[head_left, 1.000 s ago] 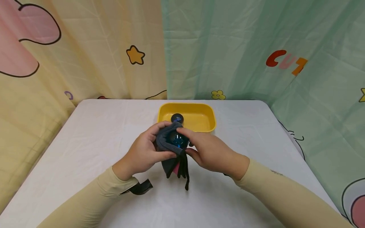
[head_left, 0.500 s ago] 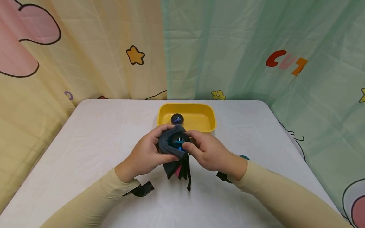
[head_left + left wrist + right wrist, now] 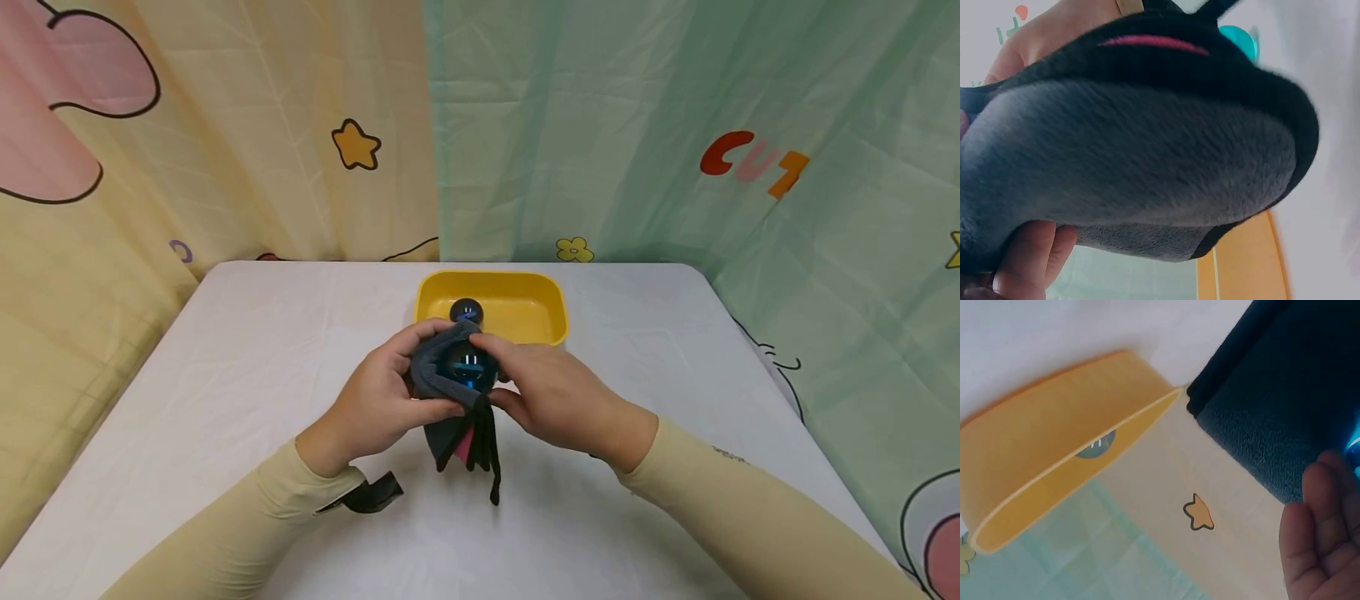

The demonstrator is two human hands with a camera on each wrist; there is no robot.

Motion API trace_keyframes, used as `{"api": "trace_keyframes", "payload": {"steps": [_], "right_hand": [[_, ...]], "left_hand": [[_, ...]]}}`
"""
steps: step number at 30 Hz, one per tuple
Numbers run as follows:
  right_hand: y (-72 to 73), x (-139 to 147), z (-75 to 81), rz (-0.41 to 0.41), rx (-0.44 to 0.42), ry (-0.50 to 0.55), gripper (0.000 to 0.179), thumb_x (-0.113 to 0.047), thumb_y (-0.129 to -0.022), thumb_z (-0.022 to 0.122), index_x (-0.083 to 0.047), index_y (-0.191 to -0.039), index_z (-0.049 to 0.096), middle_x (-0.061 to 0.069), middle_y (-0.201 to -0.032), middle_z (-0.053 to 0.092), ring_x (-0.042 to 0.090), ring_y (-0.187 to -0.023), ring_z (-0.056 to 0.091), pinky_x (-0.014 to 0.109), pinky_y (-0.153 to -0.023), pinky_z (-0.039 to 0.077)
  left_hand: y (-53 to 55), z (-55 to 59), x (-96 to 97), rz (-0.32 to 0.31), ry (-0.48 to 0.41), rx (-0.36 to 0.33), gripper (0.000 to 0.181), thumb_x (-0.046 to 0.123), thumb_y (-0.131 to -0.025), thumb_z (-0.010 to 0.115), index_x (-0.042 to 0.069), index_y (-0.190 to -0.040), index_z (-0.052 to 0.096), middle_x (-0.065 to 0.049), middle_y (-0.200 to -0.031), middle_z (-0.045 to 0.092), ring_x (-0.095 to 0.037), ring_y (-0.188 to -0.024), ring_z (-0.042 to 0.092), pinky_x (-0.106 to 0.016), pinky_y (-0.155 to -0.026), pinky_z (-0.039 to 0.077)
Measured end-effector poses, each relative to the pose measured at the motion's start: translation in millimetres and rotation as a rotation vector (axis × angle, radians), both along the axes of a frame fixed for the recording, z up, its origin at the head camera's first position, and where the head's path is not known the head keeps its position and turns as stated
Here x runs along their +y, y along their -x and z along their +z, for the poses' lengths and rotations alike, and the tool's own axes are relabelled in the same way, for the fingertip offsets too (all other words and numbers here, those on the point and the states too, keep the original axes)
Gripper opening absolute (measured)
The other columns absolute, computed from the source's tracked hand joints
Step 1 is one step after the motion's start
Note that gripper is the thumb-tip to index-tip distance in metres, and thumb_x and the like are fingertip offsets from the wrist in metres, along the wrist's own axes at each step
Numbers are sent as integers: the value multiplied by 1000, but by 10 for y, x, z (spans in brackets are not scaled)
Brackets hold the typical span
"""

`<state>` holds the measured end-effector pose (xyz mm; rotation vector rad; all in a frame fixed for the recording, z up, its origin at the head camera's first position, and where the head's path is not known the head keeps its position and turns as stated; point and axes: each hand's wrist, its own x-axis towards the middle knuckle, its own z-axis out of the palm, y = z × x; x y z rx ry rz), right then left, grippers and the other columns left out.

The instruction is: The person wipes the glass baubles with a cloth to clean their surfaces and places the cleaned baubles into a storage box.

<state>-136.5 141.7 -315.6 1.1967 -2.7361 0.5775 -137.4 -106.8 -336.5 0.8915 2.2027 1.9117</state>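
Note:
A dark glossy ball [image 3: 471, 367] with blue reflections sits in a folded grey plush cloth [image 3: 429, 367] with black edging, held over the table. My left hand [image 3: 372, 398] grips the cloth from the left, thumb below and fingers above. At the ball's right side, my right hand [image 3: 564, 400] holds it between thumb and fingers. Black strips and a patch of pink hang beneath the cloth. The left wrist view is mostly filled by the cloth [image 3: 1135, 150], which hides the ball there. In the right wrist view, fingers [image 3: 1322, 494] reach the cloth beside a blue glint of the ball.
Just beyond the hands stands a yellow tray [image 3: 553, 302] with a second dark ball [image 3: 467, 311] at its left. A black strap [image 3: 375, 493] sticks out at the left wrist. Printed curtains [image 3: 570, 125] hang behind the white table [image 3: 300, 308].
The right thumb was on the ball's front half a second ago and now lies at its lower right, with a finger over the top. Cloth and ball have shifted slightly up and left.

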Motion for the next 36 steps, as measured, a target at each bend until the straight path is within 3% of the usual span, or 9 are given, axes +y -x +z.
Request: {"api": "trace_keyframes", "payload": {"steps": [5,9,13,17,22,26,29,32,36], "right_hand": [[4,2,-53,-25,-272,182,48,-21,-106,64,0,-145,45,4,-97,75,12,-80,67,25,-71,59],[13,-13,-102,-25,-396,310,33,-23,-111,54,0,-135,56,5,-100,74,11,-81,65,25,-73,60],[-4,-17,-93,11,-320,289,52,-23,-109,60,-3,-153,42,5,-119,74,11,-96,71,29,-87,63],[-29,-15,-25,23,-157,151,76,-20,-102,71,-8,-161,25,6,-124,72,13,-99,72,32,-89,63],[-24,-29,37,-8,16,-17,71,-19,-98,76,-8,-156,37,7,-125,75,19,-103,75,35,-94,63],[-23,-14,29,-15,29,-34,68,-19,-98,76,-5,-153,39,6,-117,77,18,-98,75,32,-90,63],[-19,7,4,-16,-71,28,66,-20,-100,74,-1,-151,37,3,-100,77,12,-79,68,25,-75,61],[0,13,-35,-8,-269,162,49,-21,-105,66,1,-142,44,1,-85,73,8,-70,60,23,-66,56],[10,-2,-69,-11,-408,288,34,-25,-110,56,0,-133,55,3,-94,75,8,-78,65,25,-73,60]], "left_hand": [[-8,-17,10,-16,13,7,76,-8,-82,84,6,-148,49,-19,-141,60,-24,-113,69,-29,-89,64],[-17,-35,17,-8,40,18,76,-7,-82,85,7,-148,49,-19,-140,61,-25,-112,69,-28,-89,64],[-12,-32,6,1,32,19,78,-7,-82,85,6,-149,47,-19,-141,60,-25,-116,69,-29,-91,63],[-1,-5,-16,16,2,-2,82,-11,-80,84,4,-150,45,-21,-141,60,-23,-117,68,-30,-93,63],[-1,8,-17,4,-19,-29,82,-13,-80,84,3,-151,45,-23,-142,59,-21,-118,67,-30,-94,62],[-8,-5,-8,-10,-10,-12,80,-12,-81,84,4,-150,46,-21,-142,60,-21,-116,68,-30,-92,63],[-14,-10,-2,-11,10,12,78,-10,-81,84,5,-149,48,-20,-141,61,-21,-112,70,-29,-89,64],[-20,-13,5,-10,30,25,77,-8,-82,85,6,-148,49,-19,-140,62,-21,-109,70,-29,-86,64],[-23,-20,6,-3,48,38,76,-6,-82,86,7,-147,49,-18,-139,63,-22,-109,70,-29,-85,64]]}}
